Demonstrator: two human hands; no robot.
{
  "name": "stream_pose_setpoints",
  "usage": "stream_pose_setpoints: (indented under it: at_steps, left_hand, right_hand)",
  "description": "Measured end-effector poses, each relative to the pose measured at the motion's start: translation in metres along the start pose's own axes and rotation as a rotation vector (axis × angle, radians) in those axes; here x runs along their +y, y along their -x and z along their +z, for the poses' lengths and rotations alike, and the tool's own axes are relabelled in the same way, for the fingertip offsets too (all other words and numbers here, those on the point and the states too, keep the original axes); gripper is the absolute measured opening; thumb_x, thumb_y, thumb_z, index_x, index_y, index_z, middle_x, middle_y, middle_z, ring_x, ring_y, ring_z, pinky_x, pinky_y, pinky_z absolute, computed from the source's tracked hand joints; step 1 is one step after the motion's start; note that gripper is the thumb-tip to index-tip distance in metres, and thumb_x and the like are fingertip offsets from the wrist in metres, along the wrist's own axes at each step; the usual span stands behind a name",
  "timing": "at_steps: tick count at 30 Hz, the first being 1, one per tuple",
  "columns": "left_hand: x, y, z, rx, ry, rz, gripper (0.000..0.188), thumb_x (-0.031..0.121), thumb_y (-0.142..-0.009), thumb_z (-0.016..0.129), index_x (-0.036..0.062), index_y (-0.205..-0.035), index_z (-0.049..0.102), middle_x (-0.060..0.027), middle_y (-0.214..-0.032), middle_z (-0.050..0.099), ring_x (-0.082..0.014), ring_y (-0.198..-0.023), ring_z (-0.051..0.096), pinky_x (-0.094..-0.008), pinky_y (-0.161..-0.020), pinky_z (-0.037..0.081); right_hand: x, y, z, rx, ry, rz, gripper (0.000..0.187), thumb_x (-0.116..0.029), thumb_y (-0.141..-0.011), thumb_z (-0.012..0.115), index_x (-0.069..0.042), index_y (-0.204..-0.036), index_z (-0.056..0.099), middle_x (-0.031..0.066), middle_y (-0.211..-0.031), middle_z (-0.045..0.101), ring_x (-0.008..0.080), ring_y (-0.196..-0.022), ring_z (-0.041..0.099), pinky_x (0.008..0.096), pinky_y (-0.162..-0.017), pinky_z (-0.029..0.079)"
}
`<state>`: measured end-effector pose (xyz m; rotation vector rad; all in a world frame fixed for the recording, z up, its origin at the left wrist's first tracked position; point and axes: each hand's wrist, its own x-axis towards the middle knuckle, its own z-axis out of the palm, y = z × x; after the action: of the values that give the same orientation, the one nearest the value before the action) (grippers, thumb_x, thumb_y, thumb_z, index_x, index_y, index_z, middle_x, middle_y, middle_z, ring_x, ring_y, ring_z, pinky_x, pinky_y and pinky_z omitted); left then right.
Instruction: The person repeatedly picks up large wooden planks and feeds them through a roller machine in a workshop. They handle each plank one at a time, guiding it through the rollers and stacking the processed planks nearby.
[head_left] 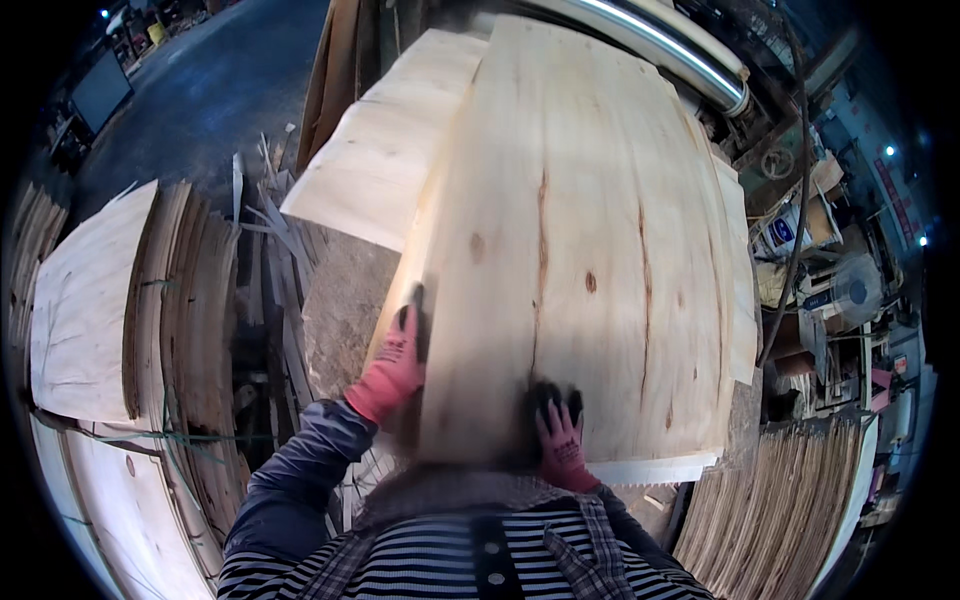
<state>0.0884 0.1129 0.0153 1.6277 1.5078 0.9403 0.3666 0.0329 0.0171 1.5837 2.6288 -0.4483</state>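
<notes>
A broad stack of pale wood veneer sheets (600, 230), with knots and brown cracks along the grain, lies in front of me. At its left edge is my left hand (395, 365) in a pink glove with dark fingertips. The fingers of that hand stretch forward along the edge, slightly blurred, and their undersides are hidden. My right hand (562, 435), in a matching glove, rests near the front edge of the top sheet. Its fingers are apart and lie over the wood. Another pale veneer sheet (385, 140) sticks out at the far left of the stack.
Bundled veneer stacks (85, 300) stand on the left, tied with green cord. More stacked sheets (775, 500) are at the lower right. A long shiny roller (660, 40) runs behind the stack. A hanging cable (800, 190) and a fan (855, 288) are at the right.
</notes>
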Motion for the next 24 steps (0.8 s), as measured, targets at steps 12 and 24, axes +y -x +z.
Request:
stream_pose_setpoints:
  at_steps: [12,24]
  left_hand:
    - [-0.019,-0.009,0.028,-0.541,0.392,0.119,0.048,0.009,-0.084,0.04,0.0044,-0.13,0.029,-0.0249,-0.129,0.03,-0.0352,-0.119,0.033,-0.0355,-0.1,0.027]
    - [0.007,-0.071,0.027,-0.393,1.884,0.106,0.047,0.022,-0.089,0.038,0.0028,-0.131,0.028,-0.0158,-0.13,0.035,-0.0278,-0.119,0.036,-0.0351,-0.1,0.027]
  right_hand:
    - [-0.006,-0.064,-0.078,0.297,-0.112,-0.244,0.047,-0.023,-0.069,0.055,-0.002,-0.111,0.048,0.0213,-0.119,0.043,0.0397,-0.113,0.037,0.0517,-0.096,0.027]
    - [0.026,-0.096,-0.122,0.21,0.065,-0.425,0.038,-0.029,-0.072,0.052,-0.013,-0.106,0.057,0.0128,-0.121,0.041,0.0365,-0.114,0.037,0.0505,-0.089,0.036]
